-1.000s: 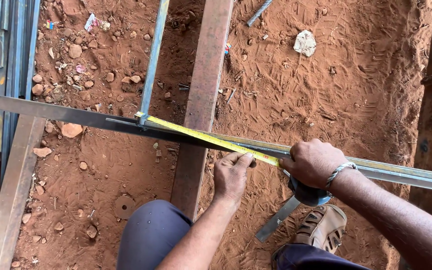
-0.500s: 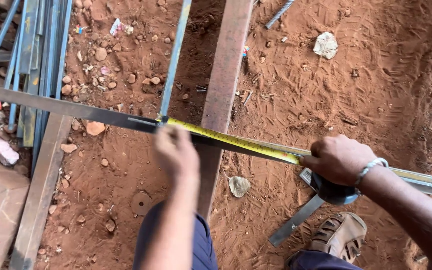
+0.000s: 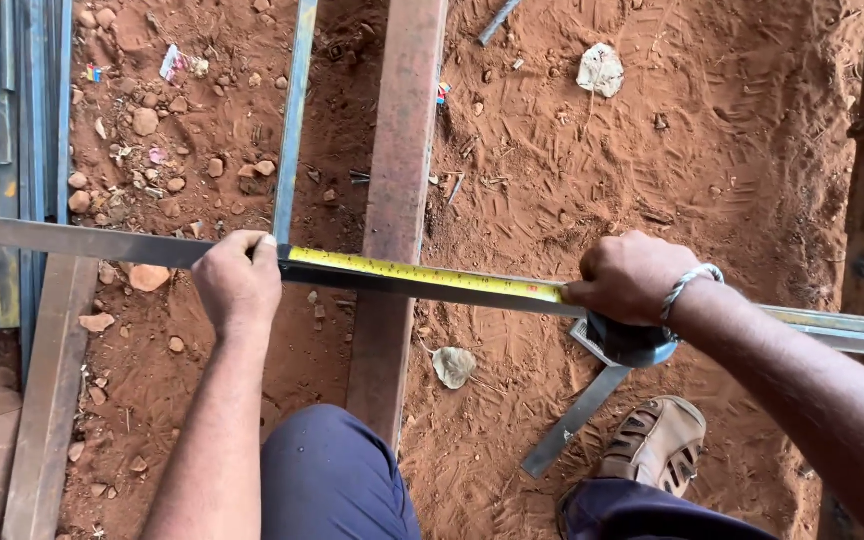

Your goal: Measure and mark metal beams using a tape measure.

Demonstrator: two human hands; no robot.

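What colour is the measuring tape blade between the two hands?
The tape blade is yellow with dark markings, seen best in the head view.

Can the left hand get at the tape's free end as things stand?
Probably yes: the left hand already rests at the yellow tape's end on the long metal bar, with nothing between them.

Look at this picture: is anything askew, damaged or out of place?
Nothing stands out. The yellow tape lies flat along the steel bar, left hand pinning its end, right hand on the case.
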